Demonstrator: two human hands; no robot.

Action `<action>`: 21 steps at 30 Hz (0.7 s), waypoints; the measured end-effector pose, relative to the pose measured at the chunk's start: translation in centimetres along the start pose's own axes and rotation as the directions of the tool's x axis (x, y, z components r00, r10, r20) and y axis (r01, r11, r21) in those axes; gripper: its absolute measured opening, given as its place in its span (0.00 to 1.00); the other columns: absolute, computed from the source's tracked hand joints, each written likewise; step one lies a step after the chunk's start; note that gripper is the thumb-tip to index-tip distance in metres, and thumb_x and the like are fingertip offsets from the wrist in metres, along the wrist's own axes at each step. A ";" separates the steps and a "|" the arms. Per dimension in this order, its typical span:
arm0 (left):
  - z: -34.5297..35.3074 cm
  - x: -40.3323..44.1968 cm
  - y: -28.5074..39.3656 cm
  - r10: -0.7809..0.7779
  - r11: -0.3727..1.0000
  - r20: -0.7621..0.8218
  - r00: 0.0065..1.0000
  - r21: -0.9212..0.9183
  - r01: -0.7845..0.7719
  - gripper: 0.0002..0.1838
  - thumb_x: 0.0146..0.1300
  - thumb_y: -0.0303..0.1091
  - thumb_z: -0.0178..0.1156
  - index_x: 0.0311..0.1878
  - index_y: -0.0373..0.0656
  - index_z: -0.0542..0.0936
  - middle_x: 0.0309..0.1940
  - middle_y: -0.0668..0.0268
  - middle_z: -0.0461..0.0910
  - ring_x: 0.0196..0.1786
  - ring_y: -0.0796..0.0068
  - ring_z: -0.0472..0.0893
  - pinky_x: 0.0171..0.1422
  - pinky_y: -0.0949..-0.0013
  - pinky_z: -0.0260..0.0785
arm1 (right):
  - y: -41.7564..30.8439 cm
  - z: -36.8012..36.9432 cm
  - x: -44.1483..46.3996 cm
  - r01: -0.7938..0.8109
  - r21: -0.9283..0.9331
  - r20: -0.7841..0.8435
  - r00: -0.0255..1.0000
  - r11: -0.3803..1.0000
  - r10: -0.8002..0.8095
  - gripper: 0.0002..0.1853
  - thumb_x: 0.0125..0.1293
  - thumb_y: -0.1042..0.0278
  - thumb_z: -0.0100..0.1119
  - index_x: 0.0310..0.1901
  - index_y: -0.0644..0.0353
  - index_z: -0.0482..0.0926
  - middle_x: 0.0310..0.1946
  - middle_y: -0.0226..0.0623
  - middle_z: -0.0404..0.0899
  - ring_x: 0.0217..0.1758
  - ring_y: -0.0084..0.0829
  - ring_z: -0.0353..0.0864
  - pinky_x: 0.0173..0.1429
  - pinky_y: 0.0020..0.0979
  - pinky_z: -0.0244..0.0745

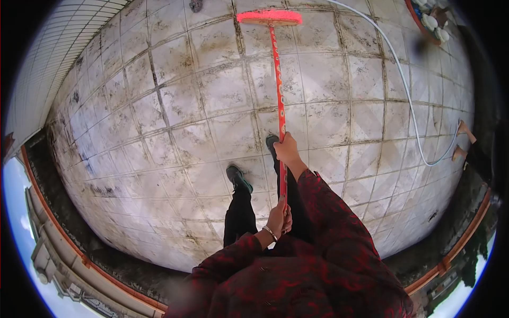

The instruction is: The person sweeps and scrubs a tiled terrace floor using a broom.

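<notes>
A long-handled brush has a red patterned handle (279,79) and a wide head with bright pink bristles (270,17), which rests on the tiled floor (228,90) at the top of the view. Farther up the handle, my right hand (287,148) is wrapped round it. Lower down, close to my body, my left hand (277,219) holds the handle's end part, with a bracelet on the wrist. Dark stains and grimy joints mark the pale tiles.
A pale hose (404,79) curves across the floor on the right, near another person's bare feet (460,153). Pots with pale items (429,21) stand at the upper right. A small dark clump (196,6) lies at the top. Low walls edge the floor.
</notes>
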State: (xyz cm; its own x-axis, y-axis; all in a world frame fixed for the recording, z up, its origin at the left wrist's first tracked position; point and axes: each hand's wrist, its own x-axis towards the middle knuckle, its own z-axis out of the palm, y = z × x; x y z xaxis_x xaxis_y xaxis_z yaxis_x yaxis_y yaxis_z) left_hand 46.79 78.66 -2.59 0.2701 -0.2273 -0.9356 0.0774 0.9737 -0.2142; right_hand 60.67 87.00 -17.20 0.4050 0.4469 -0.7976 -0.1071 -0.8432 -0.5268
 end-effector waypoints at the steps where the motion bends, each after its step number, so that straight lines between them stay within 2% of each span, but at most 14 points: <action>1: -0.2 -0.5 0.1 -0.009 1.000 -0.027 1.000 0.009 0.009 0.28 0.63 0.68 0.44 0.26 0.50 0.64 0.09 0.73 0.58 0.07 0.78 0.58 0.11 0.72 0.49 | -0.7 0.0 -0.7 -0.032 0.034 0.009 0.999 0.999 0.032 0.14 0.53 0.73 0.52 0.39 0.73 0.65 0.25 0.53 0.76 0.20 0.44 0.80 0.23 0.39 0.75; 2: -0.7 -0.9 0.3 0.012 1.000 -0.035 0.999 0.020 -0.012 0.28 0.63 0.67 0.44 0.25 0.50 0.64 0.09 0.73 0.58 0.07 0.79 0.58 0.10 0.73 0.49 | -1.1 0.2 -1.2 -0.066 0.066 0.014 0.998 0.996 0.065 0.14 0.53 0.73 0.52 0.39 0.72 0.65 0.25 0.52 0.76 0.20 0.44 0.80 0.23 0.39 0.74; 5: -2.4 -1.5 1.2 0.097 0.994 -0.035 0.995 0.059 -0.095 0.28 0.63 0.66 0.46 0.24 0.49 0.64 0.09 0.73 0.58 0.06 0.79 0.58 0.09 0.74 0.48 | -1.3 2.1 -1.0 -0.033 0.103 0.017 0.999 0.994 0.031 0.13 0.53 0.73 0.53 0.38 0.71 0.65 0.22 0.45 0.74 0.16 0.37 0.77 0.19 0.36 0.72; 9: -4.7 -2.1 3.5 0.212 0.974 -0.012 0.977 0.084 -0.210 0.28 0.64 0.64 0.48 0.23 0.48 0.64 0.09 0.72 0.59 0.06 0.80 0.59 0.08 0.74 0.49 | -2.9 5.1 0.4 0.073 0.136 0.003 0.997 0.988 -0.074 0.13 0.54 0.72 0.56 0.38 0.69 0.66 0.20 0.43 0.74 0.15 0.35 0.75 0.18 0.35 0.70; 12: -6.0 -2.8 7.0 0.306 0.950 -0.025 0.952 0.071 -0.303 0.28 0.64 0.64 0.47 0.23 0.48 0.64 0.09 0.72 0.58 0.07 0.79 0.59 0.10 0.73 0.49 | -8.3 7.8 1.1 0.099 0.229 0.058 0.992 0.968 -0.115 0.14 0.54 0.71 0.58 0.38 0.68 0.67 0.20 0.42 0.74 0.15 0.35 0.75 0.19 0.35 0.69; 15: -8.3 -2.3 11.7 0.423 0.906 0.012 0.906 0.019 -0.423 0.28 0.64 0.65 0.45 0.24 0.48 0.65 0.10 0.72 0.58 0.07 0.78 0.58 0.11 0.71 0.48 | -13.7 12.0 2.2 0.222 0.167 0.045 0.972 0.961 -0.232 0.15 0.55 0.69 0.59 0.38 0.69 0.68 0.22 0.45 0.75 0.17 0.37 0.77 0.22 0.36 0.71; 16: -8.7 -2.5 13.8 0.414 0.910 0.020 0.910 -0.006 -0.414 0.29 0.64 0.66 0.45 0.24 0.49 0.65 0.10 0.72 0.58 0.08 0.78 0.58 0.11 0.71 0.47 | -15.0 13.4 2.9 0.277 0.153 0.055 0.956 0.949 -0.288 0.15 0.55 0.69 0.58 0.39 0.69 0.68 0.23 0.47 0.76 0.18 0.39 0.78 0.23 0.37 0.72; 19: -9.8 -2.4 19.2 0.382 0.922 0.083 0.920 -0.100 -0.374 0.29 0.62 0.68 0.44 0.23 0.50 0.65 0.10 0.73 0.58 0.08 0.79 0.56 0.12 0.70 0.46 | -18.4 17.4 5.7 0.354 -0.057 0.012 0.935 0.934 -0.354 0.15 0.55 0.70 0.55 0.40 0.71 0.69 0.25 0.52 0.78 0.22 0.43 0.80 0.26 0.37 0.74; 21: -10.5 -2.0 20.6 0.319 0.944 0.102 0.942 -0.127 -0.306 0.30 0.61 0.70 0.44 0.23 0.51 0.64 0.10 0.74 0.57 0.08 0.79 0.55 0.12 0.71 0.45 | -18.5 18.5 7.9 0.292 -0.151 0.024 0.956 0.945 -0.291 0.12 0.56 0.71 0.54 0.38 0.71 0.69 0.22 0.47 0.76 0.19 0.39 0.78 0.22 0.37 0.72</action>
State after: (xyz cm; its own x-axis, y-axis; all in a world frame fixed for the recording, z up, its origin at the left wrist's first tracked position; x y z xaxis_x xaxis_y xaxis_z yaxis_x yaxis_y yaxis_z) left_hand 37.80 99.29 -8.11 0.3769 0.0949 -0.9214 -0.1312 0.9902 0.0484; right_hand 49.03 111.69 -19.22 0.3965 0.6804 -0.6163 0.1537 -0.7110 -0.6861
